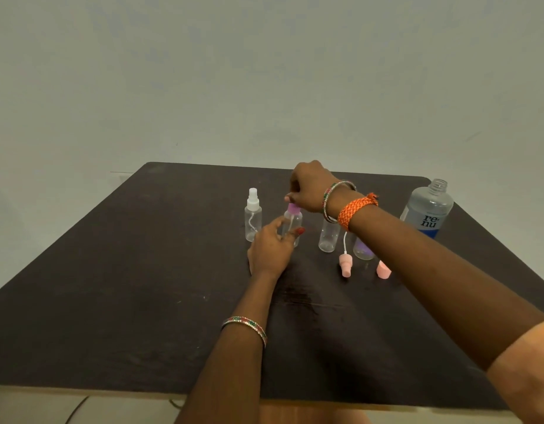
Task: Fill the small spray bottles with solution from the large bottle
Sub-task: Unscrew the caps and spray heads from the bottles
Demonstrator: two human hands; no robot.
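My left hand (272, 246) grips a clear little bottle (292, 225) standing mid-table (111, 270), while my right hand (307, 186) pinches its purple top (293, 208). Four small bottles stand in a row: one capped white (253, 220), mine, and two open (329, 237) (363, 249). Two pink caps (345, 264) (383, 269) lie in front. One large open bottle (428, 211) stands far right.

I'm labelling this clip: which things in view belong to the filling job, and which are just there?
Job: large bottle, uncapped; white-capped bottle; purple-capped bottle, left hand holding it, right hand at its cap; two open bottles; pink sprayer; pink cap.

Just there: table; bangles; orange wristband.
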